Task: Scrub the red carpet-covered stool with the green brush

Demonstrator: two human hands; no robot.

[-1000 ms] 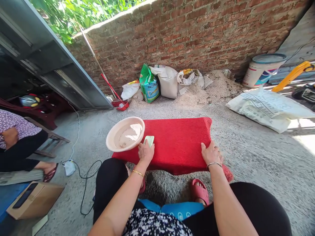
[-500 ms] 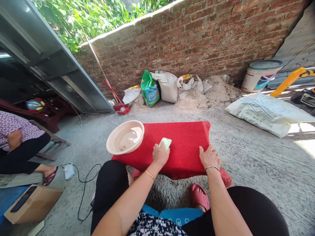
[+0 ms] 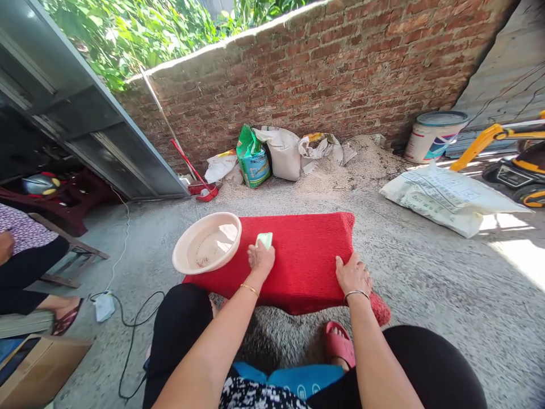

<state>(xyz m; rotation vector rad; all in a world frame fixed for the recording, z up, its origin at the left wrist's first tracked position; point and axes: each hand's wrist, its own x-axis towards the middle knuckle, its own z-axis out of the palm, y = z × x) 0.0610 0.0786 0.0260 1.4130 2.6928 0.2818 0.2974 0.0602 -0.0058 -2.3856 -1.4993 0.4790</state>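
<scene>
A red cloth (image 3: 304,244) lies spread over a low, bench-like support in front of my knees. My left hand (image 3: 261,258) is closed around a pale green bar of soap (image 3: 264,240) and rests on the left half of the cloth. Close to that hand, a cream plastic basin (image 3: 181,258) of water sits on the cloth's left end, with small bits at its bottom. At the right end, my right hand (image 3: 354,275) lies on the cloth's edge, thumb apart from the fingers and nothing visible under the palm but cloth.
Sacks (image 3: 285,153), a red dustpan (image 3: 206,193) and a paint bucket (image 3: 434,136) stand along the brick wall (image 3: 289,79). A white sack (image 3: 451,196) lies at right near a yellow toy excavator (image 3: 481,142). A seated person (image 3: 25,244), cardboard box (image 3: 46,363) and black cable (image 3: 134,324) are at left.
My left hand has slid the soap left and slightly away from me over the cloth, nearer the basin. My right hand stays at the cloth's right edge. The view has shifted a little right.
</scene>
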